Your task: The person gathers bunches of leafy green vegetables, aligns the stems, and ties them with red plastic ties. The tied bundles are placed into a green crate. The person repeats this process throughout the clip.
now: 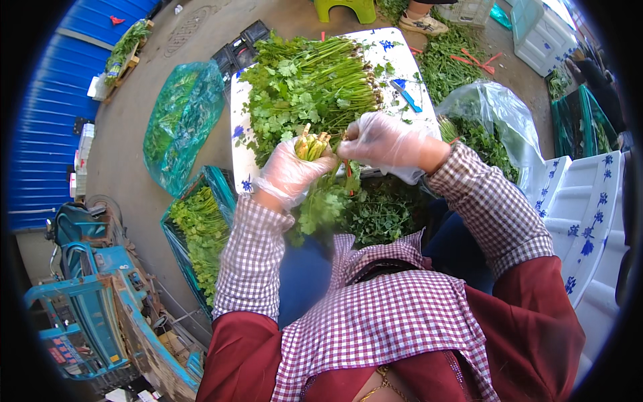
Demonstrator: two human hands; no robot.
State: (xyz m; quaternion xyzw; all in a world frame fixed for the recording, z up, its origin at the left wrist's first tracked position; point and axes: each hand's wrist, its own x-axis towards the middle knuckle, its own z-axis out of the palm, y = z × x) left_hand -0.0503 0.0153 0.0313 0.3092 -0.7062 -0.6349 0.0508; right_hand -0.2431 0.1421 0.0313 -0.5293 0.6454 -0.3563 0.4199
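Note:
My left hand (296, 173), in a clear plastic glove, grips a bunch of leafy celery-like greens (312, 145). The pale stalk ends point up and the leaves hang below the fist. Close to its right is my gloved right hand (379, 143), with its fingers pinched together around what looks like a thin stem (344, 135); the fingers partly hide it. A red tie (349, 171) hangs below between the hands. Beyond them, a large pile of the greens (311, 80) lies on a white foam board (241, 100), root ends to the right. A blue-handled knife (407, 95) rests on the board's right side.
Left of the board are a green plastic bag of greens (183, 120) and a lined crate (173, 226). Trimmings (382, 211) lie below the board. White foam boxes (577, 201) stand at right, a blue cart (95, 301) at lower left. A person's shoe (423, 22) and green stool (345, 9) are ahead.

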